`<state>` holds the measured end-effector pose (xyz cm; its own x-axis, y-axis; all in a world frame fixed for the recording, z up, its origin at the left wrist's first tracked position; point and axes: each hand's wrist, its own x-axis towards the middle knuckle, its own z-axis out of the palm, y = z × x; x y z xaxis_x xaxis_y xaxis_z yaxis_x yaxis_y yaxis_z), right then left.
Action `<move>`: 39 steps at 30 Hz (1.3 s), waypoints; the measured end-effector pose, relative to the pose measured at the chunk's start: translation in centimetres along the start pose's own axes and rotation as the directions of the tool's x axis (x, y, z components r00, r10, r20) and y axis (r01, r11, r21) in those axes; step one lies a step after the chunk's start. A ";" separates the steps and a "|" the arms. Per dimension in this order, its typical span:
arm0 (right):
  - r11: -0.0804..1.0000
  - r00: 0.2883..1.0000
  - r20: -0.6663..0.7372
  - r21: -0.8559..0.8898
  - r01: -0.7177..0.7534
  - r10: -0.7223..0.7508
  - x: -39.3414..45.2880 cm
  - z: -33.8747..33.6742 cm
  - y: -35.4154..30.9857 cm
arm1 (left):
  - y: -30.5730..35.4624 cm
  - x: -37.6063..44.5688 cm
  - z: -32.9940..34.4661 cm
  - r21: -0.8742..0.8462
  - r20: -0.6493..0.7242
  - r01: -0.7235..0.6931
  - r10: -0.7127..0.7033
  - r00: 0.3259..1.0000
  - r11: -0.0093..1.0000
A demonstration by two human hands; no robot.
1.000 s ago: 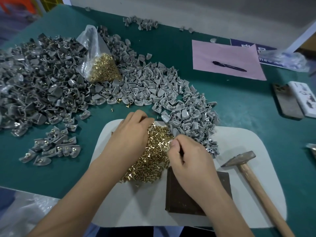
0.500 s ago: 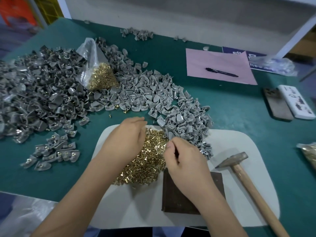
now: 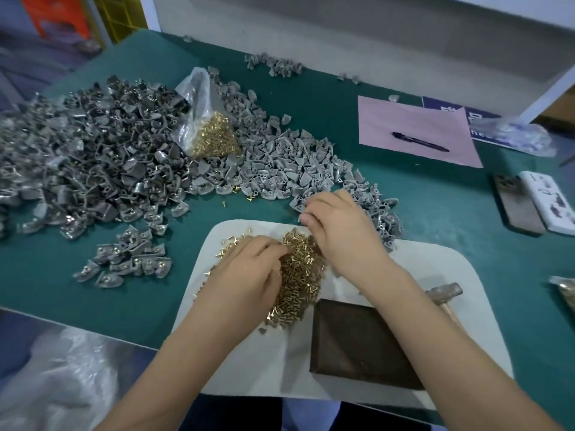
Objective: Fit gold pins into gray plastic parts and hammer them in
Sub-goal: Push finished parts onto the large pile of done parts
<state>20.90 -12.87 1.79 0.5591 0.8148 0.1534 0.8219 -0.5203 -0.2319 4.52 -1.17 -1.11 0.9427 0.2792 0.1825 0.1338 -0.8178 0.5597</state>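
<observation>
While the left hand [image 3: 249,275] rests curled on the pins [image 3: 300,275] on the board [image 3: 435,275], one is probably being picked (pinch hidden). Right hand [image 3: 339,225], fingers bent, reaches the gray parts [image 3: 280,172]; grip cannot be told. Pins lie jumbled, no common axis; each should be seated shank-down, upright, before hammering.

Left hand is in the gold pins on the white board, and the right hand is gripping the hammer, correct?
Not quite. In the head view the hammer lies untouched on the white board; the right hand reaches the gray plastic parts. The left hand is in the gold pins.
</observation>
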 end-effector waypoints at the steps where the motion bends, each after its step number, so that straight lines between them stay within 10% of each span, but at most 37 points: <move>1: 0.999 1.000 0.023 -0.044 0.022 -0.021 0.7 0.1 0.7 | 0.0 -0.2 -0.2 -0.006 -0.006 -0.002 0.002 1.000 1.000; 14: 0.959 0.969 0.089 -0.151 0.240 -0.229 1.1 0.1 3.9 | 1.2 2.7 -0.1 0.042 -0.001 0.013 -0.013 1.000 0.999; 28: 0.983 0.982 0.151 -0.122 0.136 -0.117 -1.2 -2.0 6.4 | 3.0 6.4 2.6 0.185 0.079 -0.049 0.035 0.996 0.982; 39: 0.951 0.980 -0.145 0.294 -0.091 0.139 -5.9 -2.3 6.6 | 5.4 7.0 3.4 0.150 0.055 -0.117 0.110 0.992 0.982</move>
<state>23.24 -21.71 1.53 0.6775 0.6892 0.2570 0.6988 -0.4941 -0.5172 12.90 -5.38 0.42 0.9670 0.1601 0.1984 0.0674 -0.9111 0.4067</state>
